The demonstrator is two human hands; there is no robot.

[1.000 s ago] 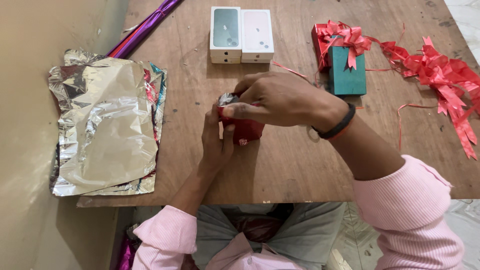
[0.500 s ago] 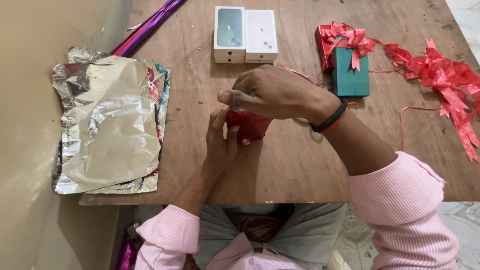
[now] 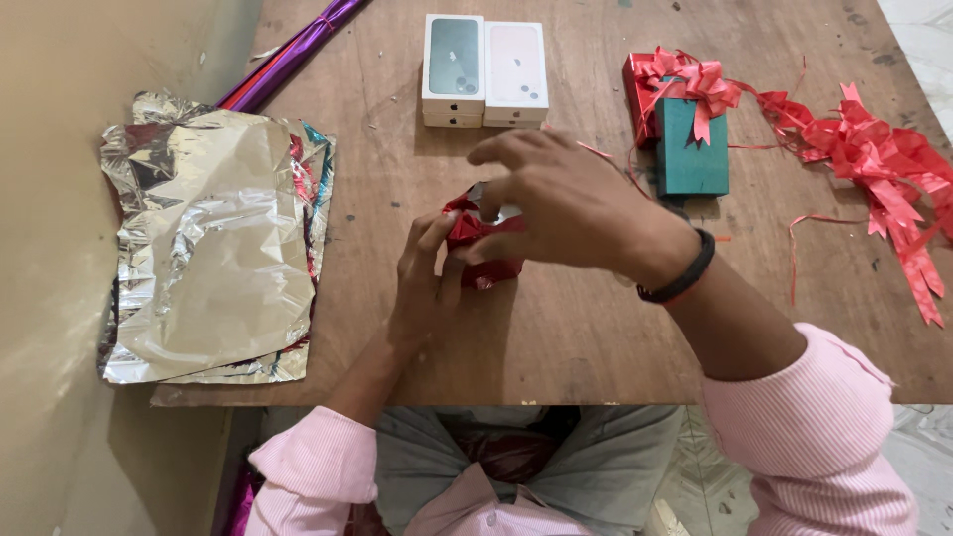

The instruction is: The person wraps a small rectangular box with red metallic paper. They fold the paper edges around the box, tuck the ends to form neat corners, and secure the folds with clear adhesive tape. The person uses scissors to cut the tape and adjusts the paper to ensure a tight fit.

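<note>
A small box half wrapped in shiny red foil (image 3: 483, 248) lies on the wooden table (image 3: 576, 328) in front of me. My left hand (image 3: 425, 283) holds its near left side, thumb and fingers pressed on the foil. My right hand (image 3: 561, 203) reaches over from the right, its thumb and fingertips pinching the foil flap at the box's top, other fingers spread. The far part of the box is hidden under my right hand.
A stack of crumpled silver and coloured foil sheets (image 3: 213, 248) lies at the left edge. Two white phone boxes (image 3: 484, 71) sit at the back. A teal box and a red box with a red bow (image 3: 687, 119), loose red ribbon (image 3: 884, 159) and purple foil rolls (image 3: 293, 55) lie around.
My right hand has lifted and opened its fingers over the box, shifting from a flat press to a pinch on the flap. My left hand has stayed on the box.
</note>
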